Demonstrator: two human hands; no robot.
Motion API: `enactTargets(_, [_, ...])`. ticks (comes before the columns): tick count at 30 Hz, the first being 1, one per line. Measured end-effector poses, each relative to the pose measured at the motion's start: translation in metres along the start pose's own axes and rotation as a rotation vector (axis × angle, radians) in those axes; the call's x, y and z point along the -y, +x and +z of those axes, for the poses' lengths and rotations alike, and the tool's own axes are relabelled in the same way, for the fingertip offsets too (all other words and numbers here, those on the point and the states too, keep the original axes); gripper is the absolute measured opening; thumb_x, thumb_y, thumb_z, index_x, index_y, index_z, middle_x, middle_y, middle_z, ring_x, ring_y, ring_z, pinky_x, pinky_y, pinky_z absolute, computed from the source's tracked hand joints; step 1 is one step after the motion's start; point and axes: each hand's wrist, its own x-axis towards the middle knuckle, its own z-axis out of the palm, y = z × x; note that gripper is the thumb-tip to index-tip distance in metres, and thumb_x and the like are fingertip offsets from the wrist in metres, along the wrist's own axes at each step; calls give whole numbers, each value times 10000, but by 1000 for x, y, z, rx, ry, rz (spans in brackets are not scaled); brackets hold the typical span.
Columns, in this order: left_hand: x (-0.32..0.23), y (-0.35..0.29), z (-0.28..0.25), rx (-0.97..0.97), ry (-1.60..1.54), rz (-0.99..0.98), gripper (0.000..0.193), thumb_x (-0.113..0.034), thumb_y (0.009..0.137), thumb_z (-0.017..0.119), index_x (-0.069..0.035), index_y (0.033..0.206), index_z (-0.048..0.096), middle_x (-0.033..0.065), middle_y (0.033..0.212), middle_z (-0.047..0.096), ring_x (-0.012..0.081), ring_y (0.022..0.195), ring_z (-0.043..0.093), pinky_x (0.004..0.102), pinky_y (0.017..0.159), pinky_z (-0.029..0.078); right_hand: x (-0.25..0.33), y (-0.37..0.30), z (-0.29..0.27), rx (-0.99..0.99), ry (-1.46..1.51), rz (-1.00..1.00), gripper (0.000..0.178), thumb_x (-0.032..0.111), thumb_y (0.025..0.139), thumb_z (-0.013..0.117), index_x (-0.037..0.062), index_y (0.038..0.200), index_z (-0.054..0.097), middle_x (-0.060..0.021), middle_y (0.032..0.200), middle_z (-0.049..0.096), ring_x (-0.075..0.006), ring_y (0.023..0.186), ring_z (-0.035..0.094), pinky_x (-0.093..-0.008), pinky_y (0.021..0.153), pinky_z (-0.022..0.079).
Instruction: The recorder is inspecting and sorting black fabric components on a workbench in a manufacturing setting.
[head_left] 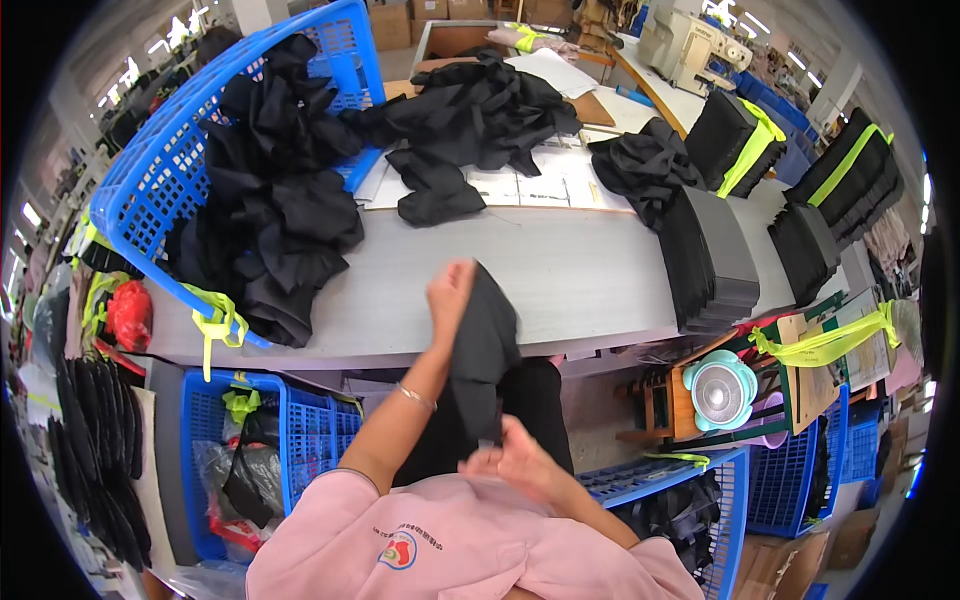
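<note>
A black fabric piece [484, 325] hangs lengthwise in front of my body, over my lap and close to the table's front edge. My left hand [452, 292] is closed on its upper edge, with the forearm reaching up from below. At the cloth's lower end is my right hand [515, 462], slightly blurred, its thumb and fingers closing around the bottom of the piece. A narrow dark strip shows beside that thumb; what it is I cannot make out.
The grey table [430, 290] carries a tilted blue basket [150, 215] of black cloth, a loose black fabric heap [480, 110] and stacked black pieces [708, 260] at right. Blue crates [325, 440] stand below. A teal-rimmed round device [722, 390] sits on a wooden stool.
</note>
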Motion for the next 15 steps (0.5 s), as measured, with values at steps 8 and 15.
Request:
enactTargets(8, [-137,15,-60,203,-463,-52,160,-167,965,663,-16,919,695,-43,777,625,27,707,510,213,644,441,10,-51,-36,-527,-409,-125,556,141,923,675,2,1400,426,-140,1318,536,-249,1205,574,-374,1033,450])
enactTargets(15, [-185,-126,-59,713,-323,274,104,-85,821,778,-17,879,725,62,816,693,152,735,650,277,683,509,73,35,-1,-849,-1259,-788,679,12,854,666,26,1461,362,-185,1453,425,-307,1309,504,-419,1051,439])
